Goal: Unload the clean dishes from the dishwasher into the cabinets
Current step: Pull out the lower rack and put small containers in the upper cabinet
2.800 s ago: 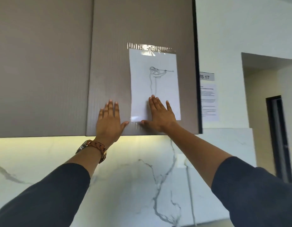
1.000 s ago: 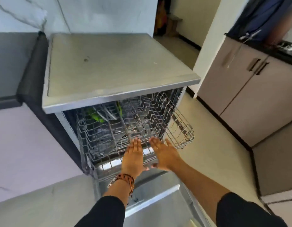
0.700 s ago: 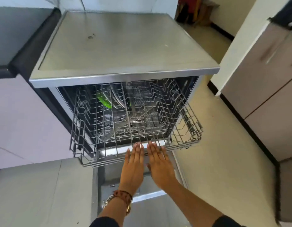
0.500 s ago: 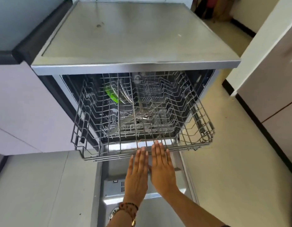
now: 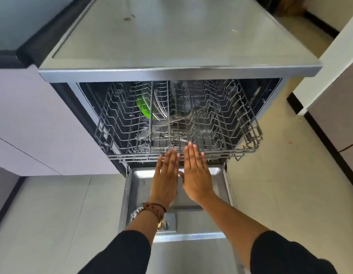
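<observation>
Clean dishes (image 5: pixel 154 109) are few and sit in the back-left part of the grey wire rack (image 5: pixel 120 123), which is pulled out of the stainless-steel flat-topped dishwasher (image 5: pixel 171 46). Far left is a pale lilac cabinet front (image 5: pixel 43 115). The rack's left edge is bare tines. Next comes a bright green round plate (image 5: pixel 143 106), standing on edge between tines, with thin grey metal plates (image 5: pixel 159 108) just beside it on the right, also on edge. Lower toward the rack's middle are grey metal pieces, too blurred to name.

At the rack's front edge, near the middle, is the left hand (image 5: pixel 167 178): flat, fingers straight and together, holding nothing, a brown beaded bracelet (image 5: pixel 154 208) on the wrist. Just beside it the right hand (image 5: pixel 195 175) is the same, flat and empty. The fingertips of both overlap the front rail; contact can't be confirmed. Below them the steel door (image 5: pixel 137 194) lies open. The rack's right side looks empty. Far right are beige cabinets (image 5: pixel 334 119).

Handling guess: the green plate is probably plastic, so light and not fragile. The metal plates are stiff, a bit heavier, and maybe slick if damp. Pinch each by its top rim and lift straight up out of the tines, one plate at a time or the metal ones as a stack. The rack is rigid wire, best gripped at the front rail.
</observation>
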### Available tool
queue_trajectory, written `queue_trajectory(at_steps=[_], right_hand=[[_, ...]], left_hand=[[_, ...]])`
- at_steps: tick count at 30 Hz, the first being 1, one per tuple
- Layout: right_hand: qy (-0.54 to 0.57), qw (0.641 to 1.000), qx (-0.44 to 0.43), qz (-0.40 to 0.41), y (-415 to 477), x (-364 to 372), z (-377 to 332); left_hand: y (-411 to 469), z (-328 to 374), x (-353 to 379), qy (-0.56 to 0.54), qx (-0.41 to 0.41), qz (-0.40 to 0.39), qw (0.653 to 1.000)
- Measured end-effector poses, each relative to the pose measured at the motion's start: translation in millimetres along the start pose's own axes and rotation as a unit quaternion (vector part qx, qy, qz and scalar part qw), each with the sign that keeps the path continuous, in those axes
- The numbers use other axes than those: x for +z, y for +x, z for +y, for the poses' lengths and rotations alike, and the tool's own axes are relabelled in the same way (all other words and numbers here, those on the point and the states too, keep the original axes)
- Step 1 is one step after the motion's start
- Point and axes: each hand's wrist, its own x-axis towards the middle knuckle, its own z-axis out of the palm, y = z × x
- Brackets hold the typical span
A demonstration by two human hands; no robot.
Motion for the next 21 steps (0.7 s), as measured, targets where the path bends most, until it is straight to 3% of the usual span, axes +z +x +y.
queue_trajectory(at_steps=[3,11,21], right_hand=[[-0.007,0.999,-0.023,-0.027,26.7,-12.0,4.7],[-0.022,0.996,-0.027,-0.084,115.1,-24.8,12.9],[-0.016,0.999,-0.034,-0.009,130.5,2.5,11.8]], left_hand=[[28.3,-8.4,-6.7,0.035,0.001,-0.084,0.996],[116.7,-36.3,-6.0,0.032,0.003,-0.130,0.991],[124.9,-57.0,27.3,-0.015,0.038,-0.045,0.998]])
